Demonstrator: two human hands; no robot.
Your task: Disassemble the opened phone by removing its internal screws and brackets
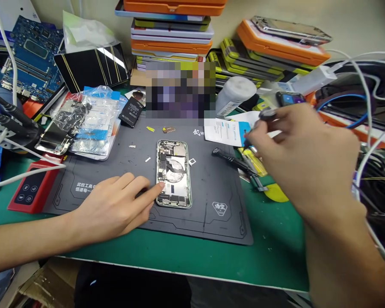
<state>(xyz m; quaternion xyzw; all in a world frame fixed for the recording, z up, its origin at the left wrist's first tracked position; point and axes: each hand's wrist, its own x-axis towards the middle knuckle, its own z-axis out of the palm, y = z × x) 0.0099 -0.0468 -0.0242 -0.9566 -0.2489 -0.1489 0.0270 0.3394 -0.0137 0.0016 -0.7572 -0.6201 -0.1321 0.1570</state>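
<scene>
An opened phone (174, 173) lies face down in the middle of a dark grey work mat (211, 214), its inner parts showing. My left hand (115, 205) rests flat on the mat with its fingers stretched out, one fingertip pressing the phone's left edge. My right hand (301, 149) hovers at the right, above the mat's right edge, with its fingers closed round a small screwdriver (263, 122) with a round dark cap. Small loose parts (147, 159) lie on the mat around the phone.
Black tweezers (234, 163) lie right of the phone. A red device (32, 188) sits at the left, with plastic bags (90, 119) of parts behind it. Stacked orange and green cases (173, 38) line the back. White cables (368, 98) hang at the right.
</scene>
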